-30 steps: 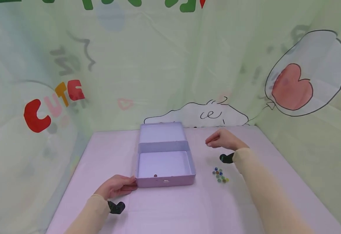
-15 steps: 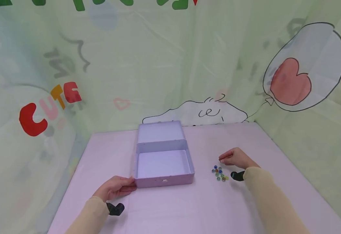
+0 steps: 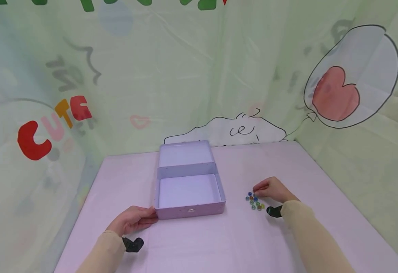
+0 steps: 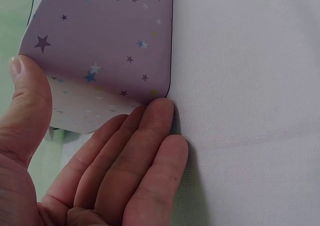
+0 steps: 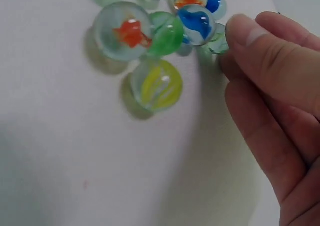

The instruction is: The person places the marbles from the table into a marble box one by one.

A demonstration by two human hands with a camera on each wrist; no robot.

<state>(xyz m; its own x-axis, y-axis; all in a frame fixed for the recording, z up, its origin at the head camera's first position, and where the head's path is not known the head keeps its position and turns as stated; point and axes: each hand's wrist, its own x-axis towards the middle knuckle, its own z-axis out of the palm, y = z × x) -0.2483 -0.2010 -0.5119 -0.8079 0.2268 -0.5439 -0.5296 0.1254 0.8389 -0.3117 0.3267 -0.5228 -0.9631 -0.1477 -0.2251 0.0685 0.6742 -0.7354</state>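
A lilac metal box (image 3: 190, 211), patterned with small stars, stands with its lid (image 3: 185, 153) folded back. At its front left corner my left hand (image 3: 134, 220) rests with fairly straight fingers, the thumb (image 4: 30, 101) at the upper edge and the fingertips (image 4: 159, 113) by the bottom edge. To the right of the box lies a cluster of glass marbles (image 3: 252, 202). My right hand (image 3: 274, 189) is at their far side, where its thumb and finger pinch a greenish marble (image 5: 218, 41), partly hidden by the thumb. A yellow-swirled marble (image 5: 161, 86) lies nearest the right wrist camera.
The table has a pale lilac cover (image 3: 188, 246). Printed curtains (image 3: 171, 76) hang behind it and along both sides. Each wrist carries a black camera mount, such as the left mount (image 3: 133, 245). The box's front wall hides part of its floor.
My right hand has come down and toward me to the marbles. A brown marble seen inside the box a second ago is out of sight. My left hand stays at the corner.
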